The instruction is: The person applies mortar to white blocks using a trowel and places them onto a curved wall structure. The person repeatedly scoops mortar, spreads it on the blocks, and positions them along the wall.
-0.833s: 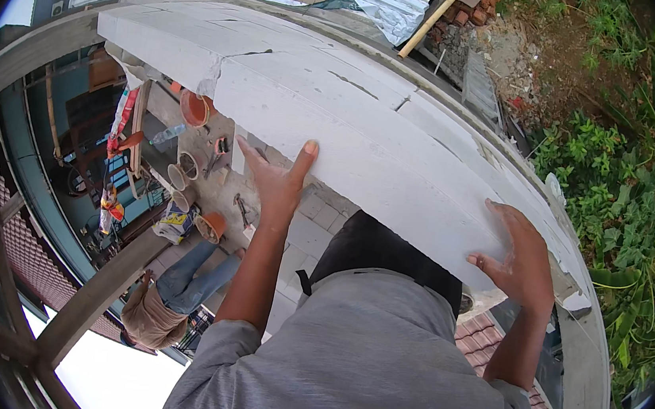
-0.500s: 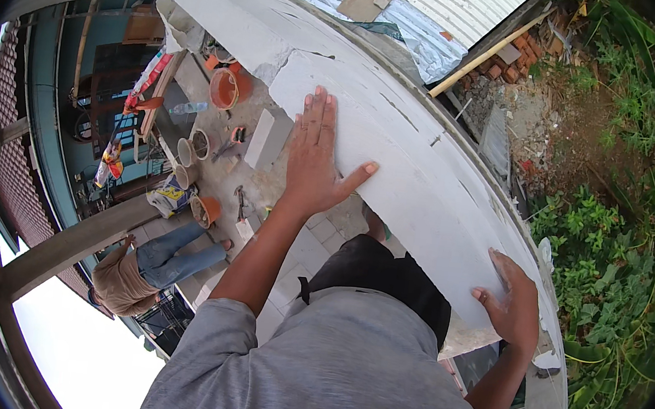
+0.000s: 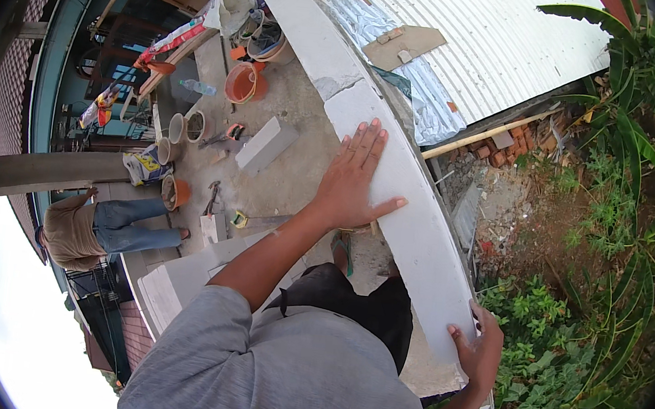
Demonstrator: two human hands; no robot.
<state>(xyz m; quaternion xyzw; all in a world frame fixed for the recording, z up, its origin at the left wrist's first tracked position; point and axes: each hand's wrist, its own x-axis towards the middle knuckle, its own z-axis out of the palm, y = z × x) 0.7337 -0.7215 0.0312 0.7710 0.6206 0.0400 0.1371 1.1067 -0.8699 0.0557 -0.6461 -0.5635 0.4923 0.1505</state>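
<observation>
My left hand [image 3: 352,181] lies flat on a long white lightweight block [image 3: 413,241], its fingers stretched forward and thumb out to the side. The block is part of a narrow wall top that curves from the upper middle down to the lower right. Near the block's closer end, my right hand [image 3: 477,350] bends round the outer edge, with the thumb on the top face. Part of its fingers is hidden by the hand. Past my left fingertips, a rough joint [image 3: 338,86] separates this block from the white course beyond.
Below on the left, a loose pale block [image 3: 267,145], an orange bucket [image 3: 244,84], a hammer [image 3: 211,199] and stacked blocks [image 3: 175,288] lie about. A co-worker [image 3: 105,229] bends beside a concrete beam [image 3: 43,175]. To the right are a metal roof [image 3: 489,30], bricks and plants [image 3: 545,339].
My view has turned, so the wall top looks narrower and steeper and more roof shows. Both hands stay on the block; the right hand's fingers now sit more over the outer edge.
</observation>
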